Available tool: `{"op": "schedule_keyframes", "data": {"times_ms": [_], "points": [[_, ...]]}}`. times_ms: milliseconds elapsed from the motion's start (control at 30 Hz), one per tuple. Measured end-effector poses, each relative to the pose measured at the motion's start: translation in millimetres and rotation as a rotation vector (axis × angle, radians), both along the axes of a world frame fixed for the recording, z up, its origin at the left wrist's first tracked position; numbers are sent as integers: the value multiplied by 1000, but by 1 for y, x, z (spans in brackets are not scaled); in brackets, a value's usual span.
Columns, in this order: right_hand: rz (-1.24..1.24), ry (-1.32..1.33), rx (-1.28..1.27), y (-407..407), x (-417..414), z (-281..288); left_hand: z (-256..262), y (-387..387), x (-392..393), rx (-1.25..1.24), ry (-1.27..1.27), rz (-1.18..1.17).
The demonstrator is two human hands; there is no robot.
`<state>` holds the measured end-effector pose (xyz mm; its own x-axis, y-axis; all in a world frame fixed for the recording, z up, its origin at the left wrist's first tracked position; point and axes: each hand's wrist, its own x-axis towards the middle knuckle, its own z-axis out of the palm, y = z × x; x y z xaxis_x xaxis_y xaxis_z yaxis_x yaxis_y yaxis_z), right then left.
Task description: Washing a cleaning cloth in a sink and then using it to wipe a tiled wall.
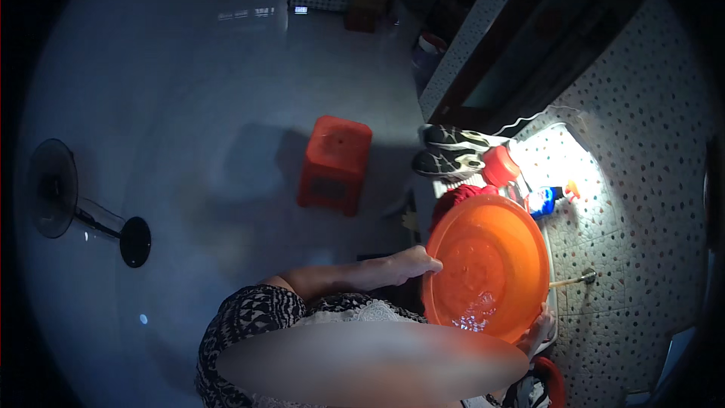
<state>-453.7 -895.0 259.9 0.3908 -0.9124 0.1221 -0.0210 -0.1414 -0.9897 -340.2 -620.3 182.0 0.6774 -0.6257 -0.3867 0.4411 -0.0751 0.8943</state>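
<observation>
An orange plastic basin (512, 249) with some water in its bottom is held tilted between both hands. My left hand (416, 263) grips its rim on the left side, thumb over the edge. At the lower right of the rim, my right hand (538, 331) holds the basin from outside; part of that hand is hidden. Behind the basin lies a dark red cloth (461, 195). Beyond it are a pair of black-and-white shoes (450, 161), a red plastic container (500, 165) and a blue spray bottle (544, 202) with an orange trigger.
A faucet (586, 277) projects from the tiled wall on the right. A red plastic stool (340, 144) stands on the floor, and a black-based pedestal object (135, 242) is at the far left. A red bucket (556, 382) with dark cloth is at the lower right. A framed door (527, 39) is at the back.
</observation>
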Motion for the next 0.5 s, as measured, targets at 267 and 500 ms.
{"op": "schedule_keyframes", "data": {"times_ms": [267,500], "points": [[419,280,56,61,87,-83,-17,152,-11,61,17,288],[717,223,28,209,198,-79,-21,267,-1,-111,-11,682]]}}
